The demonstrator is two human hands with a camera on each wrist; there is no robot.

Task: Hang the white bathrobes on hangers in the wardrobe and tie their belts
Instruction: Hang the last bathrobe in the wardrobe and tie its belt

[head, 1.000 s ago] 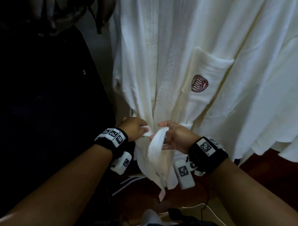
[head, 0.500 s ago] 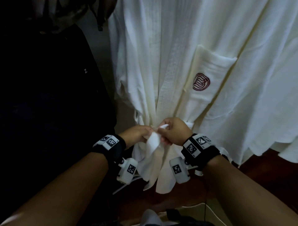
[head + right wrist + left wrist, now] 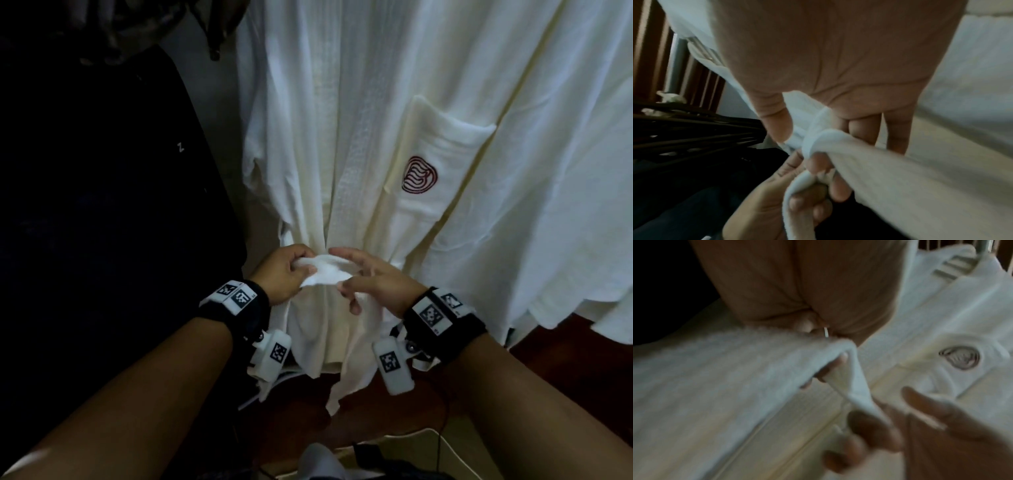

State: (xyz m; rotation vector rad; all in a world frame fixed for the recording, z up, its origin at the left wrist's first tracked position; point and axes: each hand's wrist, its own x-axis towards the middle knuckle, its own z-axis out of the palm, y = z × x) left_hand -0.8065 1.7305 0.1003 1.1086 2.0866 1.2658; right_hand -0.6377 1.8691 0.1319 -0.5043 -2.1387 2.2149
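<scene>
Your left hand (image 3: 279, 270) is curled round one end of the belt (image 3: 325, 272), pinching it tight; your right hand (image 3: 375, 282) has thumb and a finger nipped on the other side, its remaining fingers spread loose. That belt is soft, light towelling, so it will bunch and slacken rather than hold shape: take it close to the crossing, not by the dangling tails. It sits between your hands at the waist of the hanging bathrobe (image 3: 342, 137), just below its crested pocket (image 3: 442, 161), and the knot looks only half formed.
</scene>
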